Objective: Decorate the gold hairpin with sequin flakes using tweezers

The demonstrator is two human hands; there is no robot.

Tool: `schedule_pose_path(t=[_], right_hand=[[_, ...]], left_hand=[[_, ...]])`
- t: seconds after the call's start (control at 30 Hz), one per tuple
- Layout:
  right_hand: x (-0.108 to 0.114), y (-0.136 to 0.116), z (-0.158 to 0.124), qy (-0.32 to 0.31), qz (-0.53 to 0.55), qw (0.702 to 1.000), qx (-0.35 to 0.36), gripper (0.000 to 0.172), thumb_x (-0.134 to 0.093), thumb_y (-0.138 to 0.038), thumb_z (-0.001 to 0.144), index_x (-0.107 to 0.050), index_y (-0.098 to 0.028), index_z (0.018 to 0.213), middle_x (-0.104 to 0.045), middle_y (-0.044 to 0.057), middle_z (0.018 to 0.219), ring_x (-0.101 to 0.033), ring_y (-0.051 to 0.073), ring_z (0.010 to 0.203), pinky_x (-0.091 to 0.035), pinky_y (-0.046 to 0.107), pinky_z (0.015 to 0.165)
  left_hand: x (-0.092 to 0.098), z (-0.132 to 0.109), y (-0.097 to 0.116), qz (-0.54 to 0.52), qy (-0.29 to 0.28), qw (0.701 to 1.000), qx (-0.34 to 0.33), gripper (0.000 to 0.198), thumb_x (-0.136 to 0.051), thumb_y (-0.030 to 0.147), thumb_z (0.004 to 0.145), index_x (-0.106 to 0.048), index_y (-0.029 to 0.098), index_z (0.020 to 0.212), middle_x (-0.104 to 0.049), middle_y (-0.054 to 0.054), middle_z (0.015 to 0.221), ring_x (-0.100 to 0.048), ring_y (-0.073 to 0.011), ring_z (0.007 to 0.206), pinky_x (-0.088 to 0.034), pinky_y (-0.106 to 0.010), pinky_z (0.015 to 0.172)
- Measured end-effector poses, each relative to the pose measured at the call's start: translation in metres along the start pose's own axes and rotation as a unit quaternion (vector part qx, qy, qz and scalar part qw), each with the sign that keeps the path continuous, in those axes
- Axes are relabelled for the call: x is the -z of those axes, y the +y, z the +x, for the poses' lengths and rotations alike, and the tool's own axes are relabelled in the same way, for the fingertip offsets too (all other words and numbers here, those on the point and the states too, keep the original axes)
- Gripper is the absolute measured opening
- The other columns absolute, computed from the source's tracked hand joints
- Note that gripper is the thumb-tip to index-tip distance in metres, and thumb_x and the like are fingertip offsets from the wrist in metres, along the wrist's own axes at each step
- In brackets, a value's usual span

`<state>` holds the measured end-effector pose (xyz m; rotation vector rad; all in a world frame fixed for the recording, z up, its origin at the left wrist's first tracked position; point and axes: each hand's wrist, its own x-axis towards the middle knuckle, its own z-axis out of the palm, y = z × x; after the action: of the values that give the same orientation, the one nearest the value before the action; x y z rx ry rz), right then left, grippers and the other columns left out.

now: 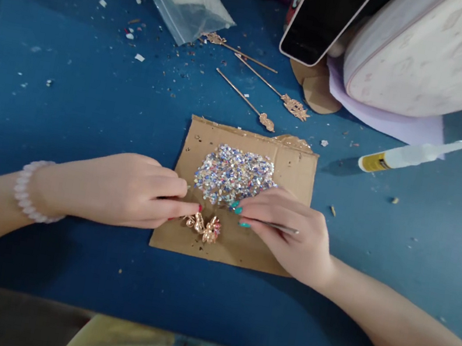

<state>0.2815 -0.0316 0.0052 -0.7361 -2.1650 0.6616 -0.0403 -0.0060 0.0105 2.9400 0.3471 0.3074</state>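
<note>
A piece of brown cardboard lies on the blue table with a heap of small glittering rhinestones on it. My left hand, a pale beaded bracelet at its wrist, is closed on a gold-coloured ornament at the cardboard's lower left. Reddish stones show on the ornament's right side. My right hand grips slim metal tweezers in a pinch. The tweezers' tip reaches the heap's lower edge, above and right of the ornament; whether a stone is in it cannot be made out.
Behind the cardboard lie several rose-gold hairpin sticks. A glue bottle with a yellow label is at right. A clear plastic bag, a phone and a large pale pink case line the back.
</note>
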Motion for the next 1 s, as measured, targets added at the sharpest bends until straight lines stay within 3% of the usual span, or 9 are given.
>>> schedule_pose_path(t=[0.13, 0.33, 0.47, 0.57, 0.8, 1.0], right_hand=[[-0.0001, 0.0001, -0.0007, 0.032, -0.025, 0.999, -0.032, 0.015, -0.072, -0.011, 0.105, -0.080, -0.023, 0.099, -0.088, 0.002, 0.089, -0.085, 0.020, 0.085, -0.067, 0.036, 0.081], [-0.0002, 0.0005, 0.0003, -0.013, 0.009, 0.999, 0.029, 0.007, -0.075, -0.018, 0.106, -0.078, -0.022, 0.101, -0.089, 0.004, 0.094, -0.085, 0.018, 0.084, -0.068, 0.036, 0.083], [-0.0006, 0.0013, -0.0021, 0.026, -0.052, 0.998, 0.003, 0.008, -0.077, -0.017, 0.103, -0.081, -0.024, 0.101, -0.089, 0.004, 0.093, -0.085, 0.021, 0.084, -0.066, 0.038, 0.078], [0.0005, 0.0015, -0.0029, 0.044, -0.065, 0.997, 0.001, 0.011, -0.076, -0.017, 0.103, -0.083, -0.025, 0.104, -0.089, 0.005, 0.094, -0.085, 0.023, 0.085, -0.066, 0.040, 0.078], [0.0028, -0.0011, -0.0003, -0.030, -0.036, 0.997, 0.061, 0.005, -0.074, -0.021, 0.106, -0.079, -0.021, 0.104, -0.087, 0.007, 0.096, -0.082, 0.019, 0.084, -0.065, 0.037, 0.079], [0.0009, 0.0009, -0.0022, -0.002, -0.089, 0.995, 0.034, 0.004, -0.077, -0.023, 0.104, -0.081, -0.025, 0.104, -0.084, 0.002, 0.085, -0.077, 0.019, 0.076, -0.058, 0.035, 0.071]], left_hand=[[-0.0012, -0.0005, -0.0003, -0.006, 0.002, 1.000, 0.006, 0.034, -0.055, 0.016, 0.110, -0.074, 0.021, 0.138, -0.071, -0.003, 0.089, -0.058, -0.0183, 0.070, -0.041, -0.032, 0.061], [-0.0005, 0.0021, 0.0000, 0.014, -0.007, 1.000, -0.004, 0.035, -0.049, 0.016, 0.111, -0.075, 0.020, 0.135, -0.073, -0.004, 0.090, -0.062, -0.0189, 0.071, -0.044, -0.033, 0.062], [-0.0003, 0.0026, -0.0007, 0.023, -0.006, 1.000, -0.007, 0.039, -0.041, 0.016, 0.113, -0.075, 0.020, 0.133, -0.072, -0.004, 0.087, -0.062, -0.0189, 0.068, -0.045, -0.034, 0.059], [-0.0001, 0.0024, -0.0006, 0.022, -0.003, 1.000, -0.009, 0.037, -0.046, 0.016, 0.112, -0.075, 0.019, 0.134, -0.072, -0.004, 0.085, -0.060, -0.0190, 0.066, -0.044, -0.035, 0.057], [0.0011, 0.0033, 0.0010, 0.022, -0.007, 1.000, -0.007, 0.036, -0.046, 0.016, 0.111, -0.076, 0.020, 0.133, -0.074, -0.004, 0.088, -0.062, -0.0185, 0.068, -0.045, -0.033, 0.059], [0.0010, 0.0031, -0.0002, 0.018, -0.018, 1.000, 0.000, 0.038, -0.048, 0.016, 0.110, -0.076, 0.022, 0.134, -0.075, -0.005, 0.088, -0.063, -0.0187, 0.069, -0.047, -0.033, 0.060]])
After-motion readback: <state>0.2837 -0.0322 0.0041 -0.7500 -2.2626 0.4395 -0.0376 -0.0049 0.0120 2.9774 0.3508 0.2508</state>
